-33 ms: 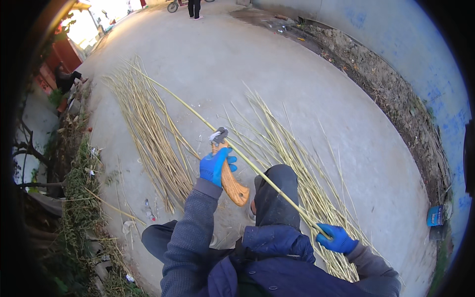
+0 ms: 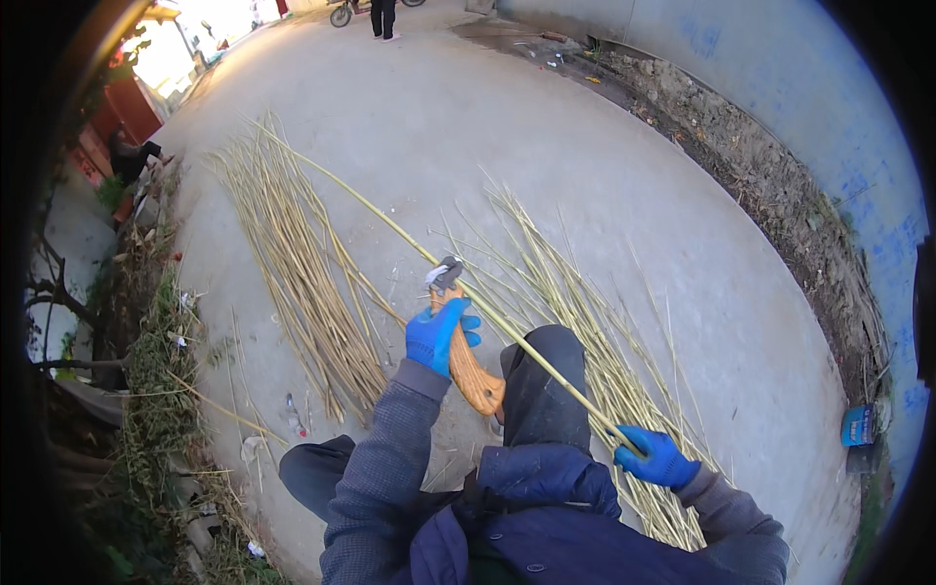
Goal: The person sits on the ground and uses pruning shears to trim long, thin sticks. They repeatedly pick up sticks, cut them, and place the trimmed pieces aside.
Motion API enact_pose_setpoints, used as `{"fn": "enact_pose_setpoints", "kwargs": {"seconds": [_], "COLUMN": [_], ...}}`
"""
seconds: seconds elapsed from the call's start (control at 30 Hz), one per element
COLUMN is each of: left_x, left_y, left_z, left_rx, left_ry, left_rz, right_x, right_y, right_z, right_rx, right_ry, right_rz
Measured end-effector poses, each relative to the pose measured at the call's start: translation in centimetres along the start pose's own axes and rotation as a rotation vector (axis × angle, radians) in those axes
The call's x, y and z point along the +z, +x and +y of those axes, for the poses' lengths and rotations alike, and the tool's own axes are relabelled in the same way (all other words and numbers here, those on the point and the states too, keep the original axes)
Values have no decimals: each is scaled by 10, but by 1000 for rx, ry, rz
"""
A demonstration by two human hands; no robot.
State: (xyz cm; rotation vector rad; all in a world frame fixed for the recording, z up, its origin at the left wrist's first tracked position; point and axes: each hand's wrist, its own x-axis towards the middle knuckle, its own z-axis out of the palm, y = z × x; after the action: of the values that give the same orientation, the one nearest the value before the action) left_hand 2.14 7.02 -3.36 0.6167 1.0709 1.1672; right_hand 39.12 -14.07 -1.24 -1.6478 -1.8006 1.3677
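Observation:
My left hand (image 2: 439, 336), in a blue glove, is closed round a curved wooden-handled tool (image 2: 475, 375). The tool's grey metal head sits against a long greenish-yellow stalk (image 2: 551, 369); its exact kind is unclear. Rising from lower right to far left, the stalk crosses over my raised knee. My right hand (image 2: 660, 456), gloved in blue too, grips the stalk's near end. Under and beyond the right hand lies a loose pile of pale green stalks (image 2: 619, 380). A second pile of browner stalks (image 2: 297, 263) is spread on the ground to the left.
Concrete paving (image 2: 468, 107) lies around the piles. Weeds and rubble (image 2: 161, 429) line the left edge, with a seated person (image 2: 132, 156) farther back. A strip of soil (image 2: 751, 166) runs along the pale blue wall (image 2: 829, 107). A person stands (image 2: 383, 18) by a motorbike (image 2: 341, 14) far ahead.
My left hand and the tool have moved slightly right and down along the stalk. My right hand has shifted a little left and up with the stalk's near end.

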Motion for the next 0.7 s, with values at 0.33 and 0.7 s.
{"fn": "enact_pose_setpoints", "kwargs": {"seconds": [0.33,0.7], "left_x": [-30,-91], "left_y": [-5,25], "left_z": [16,64], "left_rx": [69,176], "left_ry": [-27,-59], "left_rz": [154,220], "right_x": [30,7], "right_y": [67,-33], "right_z": [-33,12], "right_rx": [-287,-28], "right_ry": [-215,98], "right_rz": [20,-58]}}
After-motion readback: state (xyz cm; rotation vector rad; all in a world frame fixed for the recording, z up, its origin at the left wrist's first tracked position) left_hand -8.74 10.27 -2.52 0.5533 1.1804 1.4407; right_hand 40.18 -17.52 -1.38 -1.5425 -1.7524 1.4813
